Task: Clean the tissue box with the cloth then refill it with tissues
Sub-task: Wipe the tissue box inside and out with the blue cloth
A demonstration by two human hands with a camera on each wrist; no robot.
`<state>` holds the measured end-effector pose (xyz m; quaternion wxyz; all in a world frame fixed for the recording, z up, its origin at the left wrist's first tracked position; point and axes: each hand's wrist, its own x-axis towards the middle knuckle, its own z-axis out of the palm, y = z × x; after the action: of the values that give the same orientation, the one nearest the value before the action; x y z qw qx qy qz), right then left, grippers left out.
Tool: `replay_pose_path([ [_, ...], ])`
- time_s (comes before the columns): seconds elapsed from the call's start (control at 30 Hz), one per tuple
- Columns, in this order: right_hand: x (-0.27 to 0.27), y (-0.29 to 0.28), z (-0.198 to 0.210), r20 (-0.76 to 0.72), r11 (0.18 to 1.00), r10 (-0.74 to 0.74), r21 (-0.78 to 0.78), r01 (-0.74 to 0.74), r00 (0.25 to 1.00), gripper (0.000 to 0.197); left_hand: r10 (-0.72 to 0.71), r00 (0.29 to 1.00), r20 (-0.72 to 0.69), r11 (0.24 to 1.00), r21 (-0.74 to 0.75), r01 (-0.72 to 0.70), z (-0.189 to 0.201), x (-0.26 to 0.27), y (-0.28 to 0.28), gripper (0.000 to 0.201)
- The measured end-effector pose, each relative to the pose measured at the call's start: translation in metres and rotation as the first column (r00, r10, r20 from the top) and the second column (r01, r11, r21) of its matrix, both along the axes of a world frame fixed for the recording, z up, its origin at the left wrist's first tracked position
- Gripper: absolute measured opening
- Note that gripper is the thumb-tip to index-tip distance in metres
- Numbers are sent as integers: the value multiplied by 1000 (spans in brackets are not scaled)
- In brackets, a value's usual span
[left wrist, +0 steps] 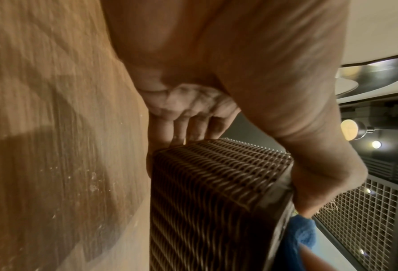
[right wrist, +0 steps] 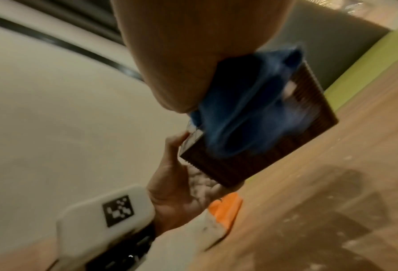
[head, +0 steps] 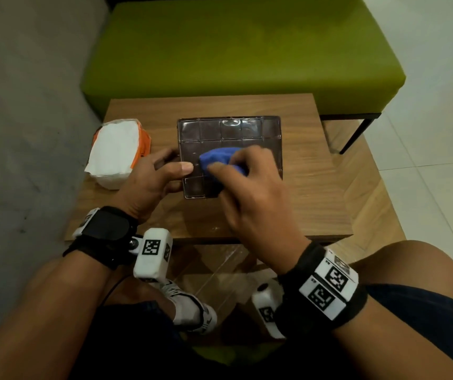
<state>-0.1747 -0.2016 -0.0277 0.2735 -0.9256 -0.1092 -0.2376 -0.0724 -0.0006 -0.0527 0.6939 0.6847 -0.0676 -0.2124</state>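
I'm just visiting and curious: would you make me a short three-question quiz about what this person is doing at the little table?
1. True or false: the right hand wipes the tissue box with a blue cloth.
2. Which hand steadies the box? A) left hand B) neither
3. Fill in: the tissue pack lies on the table to the person's ____ of the box.

Key: 1 true; 2 A; 3 left.
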Motion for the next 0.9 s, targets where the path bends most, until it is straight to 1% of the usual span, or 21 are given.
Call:
replay_pose_path([
  [0.03, -1, -4, -1, -14, 999, 32, -19, -32, 999, 27, -4, 1000, 2, 1000, 7, 4, -1, 0, 0, 69],
  [0.07, 3, -11, -1, -9, 1000, 8, -9, -8, 1000, 27, -10, 1000, 8, 1000, 16, 9, -2, 0, 0, 71],
  [0.1, 10, -19, -1, 5, 998, -60, 27, 60, 998, 28, -12, 1000, 10, 1000, 22, 12, -3, -1, -1, 72],
  [0.17, 22, -28, 3, 30, 967, -209, 156, 202, 977, 30, -5, 1000, 2, 1000, 9, 5, -4, -3, -5, 70],
  [0.2, 24, -25, 5, 35, 956, -231, 196, 220, 972, 31, 6, 1000, -5, 1000, -5, -6, -4, -3, -8, 69],
  [0.23, 22, -16, 8, 28, 963, -203, 186, 194, 979, 32, 19, 1000, -17, 1000, -20, -19, -3, -4, -11, 69],
  [0.3, 12, -1, 10, 5, 994, -67, 85, 67, 998, 32, 39, 998, -41, 998, -43, -41, -2, -4, -14, 75],
  [0.33, 8, -1, 9, 0, 999, -20, 43, 20, 1000, 32, 45, 998, -44, 998, -44, -47, -1, -5, -14, 80],
  [0.37, 8, -8, 9, 2, 999, -21, 33, 21, 1000, 33, 49, 998, -42, 998, -36, -50, -2, -5, -14, 86],
  [0.4, 12, -18, 7, 13, 995, -75, 59, 75, 997, 33, 49, 998, -37, 998, -25, -50, -2, -5, -13, 91],
  [0.47, 24, -39, 5, 47, 957, -238, 182, 226, 970, 35, 37, 999, -28, 999, -14, -38, -3, -5, -11, 97],
  [0.5, 28, -46, 5, 57, 930, -296, 245, 274, 954, 35, 27, 999, -27, 999, -17, -27, -4, -5, -11, 99],
  [0.53, 31, -49, 6, 54, 912, -314, 297, 285, 948, 36, 12, 999, -30, 1000, -17, -13, -5, -5, -12, 100],
  [0.57, 32, -47, 7, 43, 907, -295, 329, 265, 955, 36, -2, 999, -34, 1000, -15, 1, -5, -5, -13, 100],
  [0.63, 30, -42, 8, 34, 919, -220, 342, 196, 975, 36, -24, 999, -42, 1000, -5, 24, -3, -5, -13, 100],
  [0.7, 29, -42, 8, 38, 932, -183, 324, 161, 982, 35, -39, 997, -72, 999, -9, 39, -1, -3, -13, 96],
  [0.8, 31, -48, 7, 32, 944, -153, 300, 137, 988, 36, -85, 987, -134, 996, 2, 86, 4, 2, -16, 85],
  [0.9, 34, -53, 7, 33, 968, -102, 232, 92, 994, 37, -81, 983, -163, 995, 38, 88, 8, 6, -17, 83],
])
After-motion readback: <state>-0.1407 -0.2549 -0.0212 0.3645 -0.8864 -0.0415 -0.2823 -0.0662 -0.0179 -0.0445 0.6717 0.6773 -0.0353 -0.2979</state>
